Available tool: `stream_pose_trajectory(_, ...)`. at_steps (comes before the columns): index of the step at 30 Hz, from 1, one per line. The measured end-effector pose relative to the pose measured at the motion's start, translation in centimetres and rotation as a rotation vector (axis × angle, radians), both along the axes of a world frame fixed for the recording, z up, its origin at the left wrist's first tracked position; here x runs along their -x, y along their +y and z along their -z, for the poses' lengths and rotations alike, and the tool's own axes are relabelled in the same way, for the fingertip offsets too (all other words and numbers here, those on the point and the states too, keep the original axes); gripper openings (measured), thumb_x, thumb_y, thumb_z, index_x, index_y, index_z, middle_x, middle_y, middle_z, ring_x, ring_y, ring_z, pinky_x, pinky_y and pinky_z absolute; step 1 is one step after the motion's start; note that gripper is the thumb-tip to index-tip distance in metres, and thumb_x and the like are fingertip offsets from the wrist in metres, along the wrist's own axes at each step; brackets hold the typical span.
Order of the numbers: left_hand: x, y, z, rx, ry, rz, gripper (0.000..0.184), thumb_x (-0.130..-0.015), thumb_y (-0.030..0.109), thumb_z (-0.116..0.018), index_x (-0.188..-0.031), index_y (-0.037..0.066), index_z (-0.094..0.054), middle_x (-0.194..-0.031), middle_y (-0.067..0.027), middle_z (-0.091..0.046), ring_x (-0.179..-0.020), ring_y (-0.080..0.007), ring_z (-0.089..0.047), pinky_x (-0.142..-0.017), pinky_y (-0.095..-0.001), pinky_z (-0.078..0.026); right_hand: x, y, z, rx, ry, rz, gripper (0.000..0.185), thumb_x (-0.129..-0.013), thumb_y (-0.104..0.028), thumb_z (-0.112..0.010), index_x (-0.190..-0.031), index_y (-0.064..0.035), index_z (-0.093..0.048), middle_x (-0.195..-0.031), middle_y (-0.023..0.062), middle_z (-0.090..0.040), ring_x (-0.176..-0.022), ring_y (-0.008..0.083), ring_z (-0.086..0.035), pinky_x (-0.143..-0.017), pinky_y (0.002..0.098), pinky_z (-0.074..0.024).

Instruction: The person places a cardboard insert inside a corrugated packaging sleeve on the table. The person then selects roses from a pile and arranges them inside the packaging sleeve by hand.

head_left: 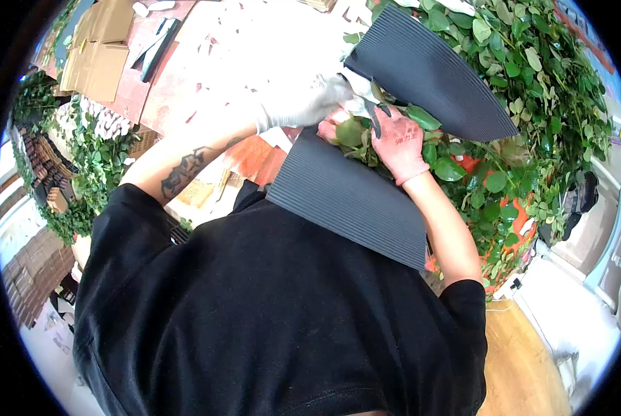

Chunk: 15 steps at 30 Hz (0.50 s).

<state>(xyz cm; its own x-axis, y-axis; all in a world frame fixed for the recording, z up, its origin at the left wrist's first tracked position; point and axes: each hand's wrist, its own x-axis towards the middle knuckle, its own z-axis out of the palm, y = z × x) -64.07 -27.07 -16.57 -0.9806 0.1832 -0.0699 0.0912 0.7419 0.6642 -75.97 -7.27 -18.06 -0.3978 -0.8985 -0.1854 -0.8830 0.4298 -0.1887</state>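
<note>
Hands (white-gloved left point(309, 102), red-gloved right point(398, 142)) meet by green leaves point(351, 132) beside the scrap-littered pinkish tabletop point(162, 97). Both half-curl, their hold unclear.

From here I count two gloved hands point(310, 100) point(397, 142), two ribbed black panels point(421, 76) point(352, 197), one stapler-like tool point(161, 52), leaves point(449, 169) past counting.

2 hands point(317, 98) point(398, 141) close together
</note>
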Motion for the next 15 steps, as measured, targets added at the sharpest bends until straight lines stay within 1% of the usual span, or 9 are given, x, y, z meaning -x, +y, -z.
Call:
stream_pose_trajectory(1,0.3,0.0,0.5,0.062,0.122,-0.147,0.03,-0.082,0.012,-0.056,-0.111,0.011,-0.061,-0.101,-0.0078,-0.062,-0.09,-0.0266,-0.062,-0.079,-0.0372,-0.049,-0.1,0.1,0.2,-0.004,0.0,0.007,0.037,-0.075,-0.021,-0.065,-0.109,-0.0089,-0.058,-0.109,0.0123,-0.061,-0.089,0.0288,-0.063,-0.075,0.039,-0.051)
stream_pose_trajectory(2,0.6,0.1,0.9,0.058,0.125,-0.144,0.03,-0.082,0.012,-0.056,-0.111,0.011,-0.061,-0.101,-0.0078,-0.062,-0.09,-0.0266,-0.062,-0.079,-0.0372,-0.049,0.0,0.2,0.5,0.017,0.015,-0.003,0.037,-0.074,-0.02,-0.065,-0.108,-0.0088,-0.058,-0.108,0.0123,-0.061,-0.088,0.0289,-0.063,-0.074,0.039,-0.0513)
stream_pose_trajectory(4,1.0,0.3,1.3,0.316,0.164,-0.127,0.029,-0.084,0.015,-0.055,-0.113,0.012,-0.06,-0.101,-0.0077,-0.061,-0.089,-0.0258,-0.062,-0.078,-0.0363,-0.049,0.1,0.1,0.7,0.038,0.036,-0.022,0.037,-0.074,-0.02,-0.065,-0.108,-0.0086,-0.058,-0.107,0.0124,-0.061,-0.087,0.029,-0.063,-0.073,0.039,-0.0515)
stream_pose_trajectory(5,1.2,0.4,1.3,0.318,0.078,-0.163,0.028,-0.084,0.015,-0.055,-0.111,0.012,-0.061,-0.094,-0.0083,-0.061,-0.087,-0.0263,-0.061,-0.077,-0.0363,-0.049,0.1,0.0,0.7,0.021,0.034,-0.004,0.037,-0.074,-0.019,-0.065,-0.109,-0.0084,-0.058,-0.107,0.0125,-0.061,-0.087,0.0291,-0.063,-0.073,0.0389,-0.0516)
stream_pose_trajectory(6,1.1,0.2,1.3,0.319,0.081,-0.164,0.028,-0.084,0.015,-0.055,-0.111,0.012,-0.061,-0.094,-0.0083,-0.061,-0.087,-0.0263,-0.061,-0.077,-0.0363,-0.049,0.1,-0.1,0.7,0.004,0.031,0.016,0.038,-0.073,-0.019,-0.065,-0.109,-0.0083,-0.057,-0.107,0.0127,-0.061,-0.087,0.0292,-0.063,-0.073,0.0387,-0.0516)
stream_pose_trajectory(8,0.7,-0.1,-0.2,0.278,0.104,-0.172,0.022,-0.083,0.013,-0.053,-0.103,0.011,-0.063,-0.092,-0.0081,-0.061,-0.085,-0.0267,-0.061,-0.074,-0.0365,-0.048,0.1,-0.1,0.8,0.015,0.029,0.02,0.039,-0.073,-0.019,-0.065,-0.11,-0.0081,-0.057,-0.106,0.013,-0.061,-0.087,0.0295,-0.063,-0.074,0.0387,-0.0515)
stream_pose_trajectory(12,-0.1,-1.7,0.1,0.313,0.167,-0.16,0.015,-0.081,0.011,-0.053,-0.093,0.008,-0.063,-0.088,-0.0091,-0.061,-0.084,-0.0273,-0.061,-0.072,-0.0368,-0.048,0.3,0.3,1.3,0.048,0.03,0.011,0.039,-0.074,-0.019,-0.065,-0.111,-0.0092,-0.057,-0.105,0.0134,-0.061,-0.086,0.0294,-0.063,-0.073,0.0391,-0.0517)
stream_pose_trajectory(14,0.0,-2.9,-0.1,0.176,0.086,-0.335,0.012,-0.079,0.011,-0.055,-0.087,0.006,-0.062,-0.086,-0.0104,-0.06,-0.084,-0.0279,-0.061,-0.073,-0.0374,-0.047,0.2,0.4,1.4,0.06,0.035,0.014,0.039,-0.074,-0.02,-0.065,-0.111,-0.0098,-0.057,-0.105,0.0135,-0.061,-0.085,0.0292,-0.063,-0.072,0.0393,-0.0518)
stream_pose_trajectory(15,-0.2,-3.4,-0.8,-0.112,-0.025,-0.542,0.014,-0.078,0.014,-0.057,-0.088,0.005,-0.062,-0.081,-0.0109,-0.059,-0.082,-0.0281,-0.062,-0.072,-0.0381,-0.047,0.1,0.5,1.5,0.057,0.048,0.012,0.039,-0.074,-0.02,-0.064,-0.111,-0.0104,-0.057,-0.106,0.0136,-0.061,-0.084,0.0289,-0.064,-0.071,0.0389,-0.0519)
